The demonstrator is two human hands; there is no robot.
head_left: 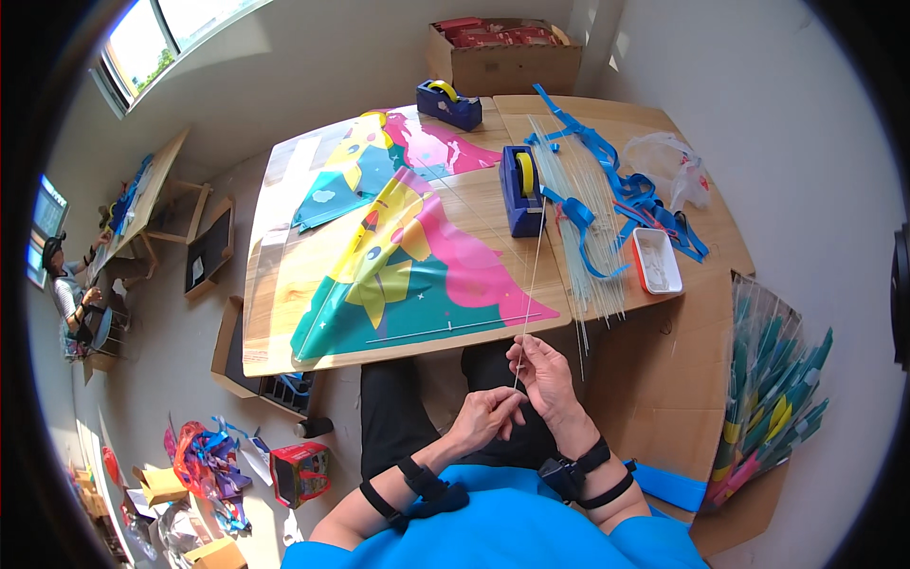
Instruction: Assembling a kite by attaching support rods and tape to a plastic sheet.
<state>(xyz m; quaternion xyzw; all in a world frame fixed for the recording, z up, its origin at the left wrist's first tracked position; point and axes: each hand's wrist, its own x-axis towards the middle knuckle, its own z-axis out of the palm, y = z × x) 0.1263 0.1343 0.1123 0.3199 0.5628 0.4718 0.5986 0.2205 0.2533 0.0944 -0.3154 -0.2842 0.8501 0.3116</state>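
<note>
Two bare hands meet just in front of the near table edge, both on one thin pale rod [533,284]. The left hand [488,417] is mostly curled, thumb and fingertips pinching the rod near its lower end. The right hand [545,377], just above and beside it, has its thumb and fingers bent in and nips the same rod a little higher. From there the rod slants up and away over the table [270,313]; its far end overlaps one of two blue tape dispensers [520,204], though whether they touch is hard to say from this angle.

Each dispenser carries one yellow roll. Two printed fabric panels [464,275] in pink, yellow and green lie left of the nearer dispenser, one behind the other; one white stick [417,335] crosses the nearer panel's lower part. To the right spread a loose bundle of clear rods [569,256], too many to count, several blue straps [595,142], one clear plastic bag [664,161] and one red-and-white container [671,275]. One other person [68,289] sits far left.
</note>
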